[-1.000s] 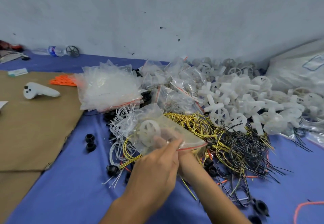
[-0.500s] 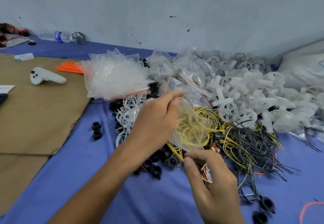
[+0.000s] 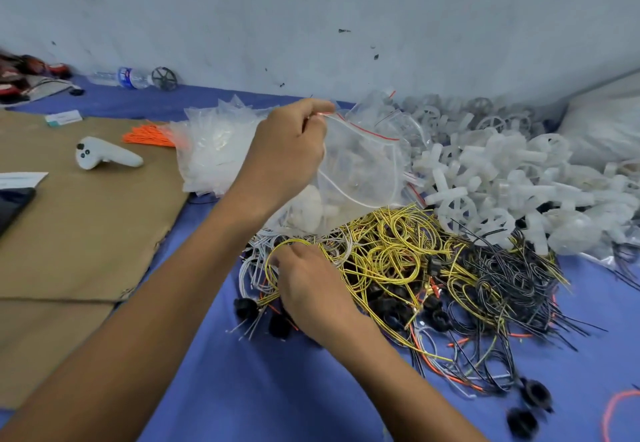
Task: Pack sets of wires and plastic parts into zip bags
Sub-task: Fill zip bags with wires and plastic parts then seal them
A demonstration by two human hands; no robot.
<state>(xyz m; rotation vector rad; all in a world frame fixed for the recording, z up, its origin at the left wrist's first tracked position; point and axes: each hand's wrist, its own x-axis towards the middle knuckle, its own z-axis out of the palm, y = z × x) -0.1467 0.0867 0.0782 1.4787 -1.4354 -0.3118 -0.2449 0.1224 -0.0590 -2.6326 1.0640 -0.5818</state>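
Observation:
My left hand (image 3: 287,150) pinches the red-striped top edge of a clear zip bag (image 3: 360,168) and holds it up over the pile; a white plastic part shows inside its lower end. Below it my right hand (image 3: 308,285) is down in the tangle of yellow wires (image 3: 391,251), its fingers curled round a yellow wire loop at the pile's left edge. Black wires (image 3: 502,275) lie to the right, white wires to the left. A heap of white plastic wheel parts (image 3: 502,178) fills the back right.
A stack of empty zip bags (image 3: 211,150) lies behind my left hand. Brown cardboard (image 3: 86,227) covers the left of the blue table (image 3: 277,389), with a white controller (image 3: 104,157) and orange wires (image 3: 149,135) on it. Black plastic caps (image 3: 530,396) lie at the front right.
My left hand has lifted the bag up and away toward the back. My right hand moved left and down into the yellow wires and closed on a loop.

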